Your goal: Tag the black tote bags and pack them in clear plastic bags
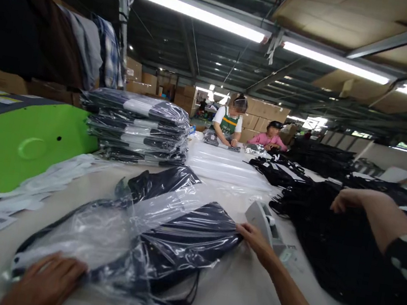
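Big workshop, strip lights o'head, pale desk [237, 302] below. L hand [50, 275] palm-down, low in view, fingers close tog. on the near-L part of the bagged dark garment [185, 242], which lies mid-desk. R arm reaches in diag. from bottom R; R hand [254, 239] nearly closed, fingertips at garment's R corner, can't tell how firm the grip. Grey-white device [264, 219] just beyond R hand. Farther out: bagged stack [137, 129], green machine [30, 145] far L, black clothes pile [331, 245] R w/ another person's hand [348, 200] above.
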The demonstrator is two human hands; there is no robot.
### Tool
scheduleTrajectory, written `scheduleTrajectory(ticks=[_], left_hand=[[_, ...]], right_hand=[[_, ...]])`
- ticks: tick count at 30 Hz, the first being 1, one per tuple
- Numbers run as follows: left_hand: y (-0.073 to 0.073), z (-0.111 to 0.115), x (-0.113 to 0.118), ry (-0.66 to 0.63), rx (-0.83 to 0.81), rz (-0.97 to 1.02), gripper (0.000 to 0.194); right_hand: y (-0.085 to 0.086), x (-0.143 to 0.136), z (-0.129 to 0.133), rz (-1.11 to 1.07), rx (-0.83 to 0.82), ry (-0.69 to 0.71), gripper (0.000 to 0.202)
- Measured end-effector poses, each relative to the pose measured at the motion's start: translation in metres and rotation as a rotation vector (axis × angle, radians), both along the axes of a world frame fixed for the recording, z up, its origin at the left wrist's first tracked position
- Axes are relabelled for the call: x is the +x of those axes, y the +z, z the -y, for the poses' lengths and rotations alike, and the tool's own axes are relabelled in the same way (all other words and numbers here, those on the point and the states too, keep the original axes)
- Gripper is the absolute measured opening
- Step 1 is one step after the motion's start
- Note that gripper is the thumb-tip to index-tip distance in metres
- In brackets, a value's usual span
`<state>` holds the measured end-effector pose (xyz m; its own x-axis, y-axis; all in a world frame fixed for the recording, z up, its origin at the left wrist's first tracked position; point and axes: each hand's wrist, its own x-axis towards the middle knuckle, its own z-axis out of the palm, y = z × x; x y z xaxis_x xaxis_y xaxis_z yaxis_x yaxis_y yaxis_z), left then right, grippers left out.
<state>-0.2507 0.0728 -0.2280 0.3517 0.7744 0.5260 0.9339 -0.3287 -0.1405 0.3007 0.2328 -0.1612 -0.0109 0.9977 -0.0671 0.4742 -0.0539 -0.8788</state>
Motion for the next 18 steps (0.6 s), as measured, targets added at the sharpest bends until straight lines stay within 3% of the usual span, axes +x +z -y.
scheduleTrajectory(ticks=[3, 5, 6, 8, 10, 14, 16, 18], left_hand=[[0.034, -0.014, -0.050, 0.115, -0.014, 0.001, 0.042], [0.061, -0.019, -0.057, 0.219, -0.018, 0.014, 0.042], [0.072, -0.020, -0.050, 0.266, 0.006, 0.040, 0.043], [0.089, -0.016, -0.011, 0.261, -0.025, 0.121, 0.040], [0.096, -0.008, 0.049, 0.099, -0.098, 0.271, 0.035], [0.083, 0.007, 0.175, -0.254, -0.189, 0.287, 0.044], [0.074, 0.006, 0.215, -0.345, -0.200, 0.274, 0.052], [0.066, -0.002, 0.238, -0.361, -0.218, 0.296, 0.055]], right_hand=[[0.008, -0.009, 0.060, -0.203, -0.154, 0.268, 0.061], [0.006, -0.013, 0.091, -0.280, -0.215, 0.320, 0.067], [0.003, -0.014, 0.103, -0.274, -0.219, 0.292, 0.067], [-0.007, -0.017, 0.117, -0.227, -0.203, 0.218, 0.064], [-0.015, -0.024, 0.125, -0.171, -0.178, 0.177, 0.056], [-0.021, -0.051, 0.130, -0.172, -0.102, 0.203, 0.040], [-0.023, -0.066, 0.131, -0.235, -0.077, 0.225, 0.034], [-0.028, -0.077, 0.130, -0.286, -0.057, 0.215, 0.029]])
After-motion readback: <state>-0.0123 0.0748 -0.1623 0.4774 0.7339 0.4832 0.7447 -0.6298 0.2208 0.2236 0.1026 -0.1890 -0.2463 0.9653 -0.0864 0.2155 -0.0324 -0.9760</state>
